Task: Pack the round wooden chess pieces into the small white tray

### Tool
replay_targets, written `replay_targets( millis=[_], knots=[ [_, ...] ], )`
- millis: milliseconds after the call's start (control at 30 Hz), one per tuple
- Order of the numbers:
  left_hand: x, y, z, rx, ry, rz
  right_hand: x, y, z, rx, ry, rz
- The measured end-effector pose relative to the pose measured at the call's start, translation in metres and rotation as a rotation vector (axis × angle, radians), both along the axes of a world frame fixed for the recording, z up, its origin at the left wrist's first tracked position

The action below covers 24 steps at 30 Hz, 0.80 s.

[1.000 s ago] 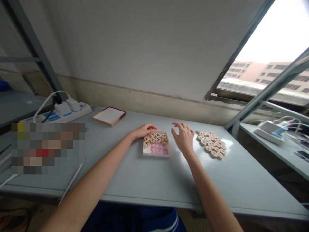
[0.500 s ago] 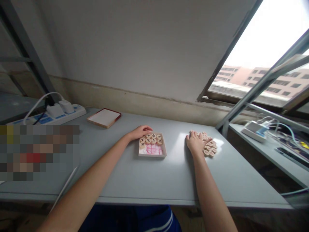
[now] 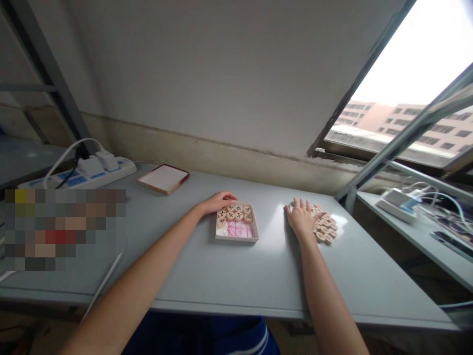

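Note:
An open white box (image 3: 236, 239) stands on the grey table and holds several round wooden xiangqi pieces (image 3: 234, 215) with black characters, set in rows at its far side. A folded sheet with pink grid lines (image 3: 239, 228) shows in the near part of the box. My left hand (image 3: 219, 200) curls its fingers over the box's far left corner. To the right, my right hand (image 3: 300, 217) lies palm down with fingers spread, at the left side of a cluster of loose wooden pieces (image 3: 325, 228). It covers part of that cluster.
The box lid (image 3: 163, 178) lies upside down at the back left. Behind the left arm are a power strip (image 3: 111, 172) with plugs and a white cable (image 3: 105, 278). A metal bed frame post (image 3: 351, 197) rises at the table's right back corner, below the window.
My right hand has shifted slightly left relative to the loose pieces, uncovering more of them. My left hand stays at the box corner. The whole view has swung a little.

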State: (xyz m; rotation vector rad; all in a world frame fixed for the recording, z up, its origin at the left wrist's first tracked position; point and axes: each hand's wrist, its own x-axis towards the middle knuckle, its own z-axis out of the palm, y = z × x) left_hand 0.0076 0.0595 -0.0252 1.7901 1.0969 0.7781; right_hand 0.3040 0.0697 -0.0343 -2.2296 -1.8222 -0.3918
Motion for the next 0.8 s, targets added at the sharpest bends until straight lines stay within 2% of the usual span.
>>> replay_targets(
  millis=[133,367,567,667,733,800],
  knots=[
    [0.0,-0.001,0.001,0.006,0.013,0.007,-0.006,-0.002,0.001,-0.047,0.05,0.032],
    [0.0,0.001,-0.002,0.002,0.006,0.003,-0.037,-0.019,0.016,-0.024,0.001,0.291],
    [0.001,0.001,0.0,0.003,-0.001,0.004,-0.045,-0.021,0.03,0.027,0.18,0.44],
    [0.002,0.002,-0.002,0.015,0.004,0.012,-0.055,-0.024,0.038,0.041,0.474,0.642],
    [0.003,0.003,-0.004,0.029,0.011,0.021,-0.07,-0.031,0.039,-0.067,0.62,0.854],
    [0.003,0.004,-0.004,0.049,0.021,0.029,-0.089,-0.039,0.037,-0.211,0.63,1.036]
  ],
)
